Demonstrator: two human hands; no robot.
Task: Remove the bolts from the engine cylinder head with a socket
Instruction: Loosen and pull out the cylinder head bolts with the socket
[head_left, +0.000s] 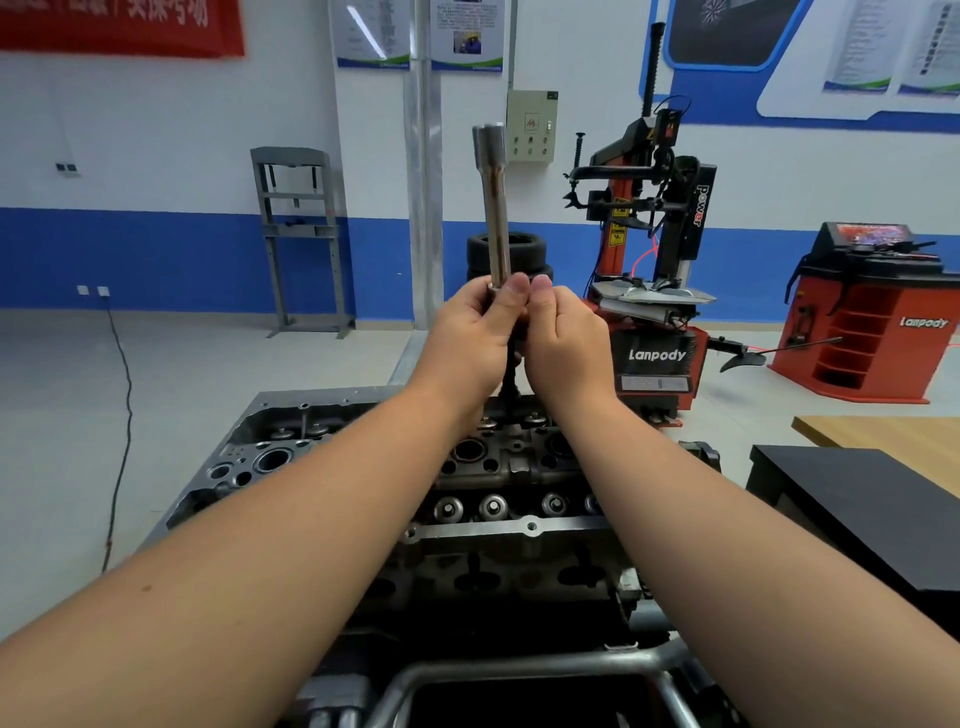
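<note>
You're standing over the engine cylinder head (483, 499), sitting bare on the stand below your forearms. You're holding the long socket (493, 208) upright above it, both fists meeting at its lower end: left hand (475, 332) gripping the shank, right hand (566, 338) curling around something dark beneath, can't tell what. Polished steel, rigid, heavy-ish, probably slick; keep gripping low.

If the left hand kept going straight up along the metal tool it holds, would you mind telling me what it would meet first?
Probably nothing: above the left hand only the long silver metal socket tool rises, and the white wall and grey pillar look well behind it, though depth is unclear.
</note>
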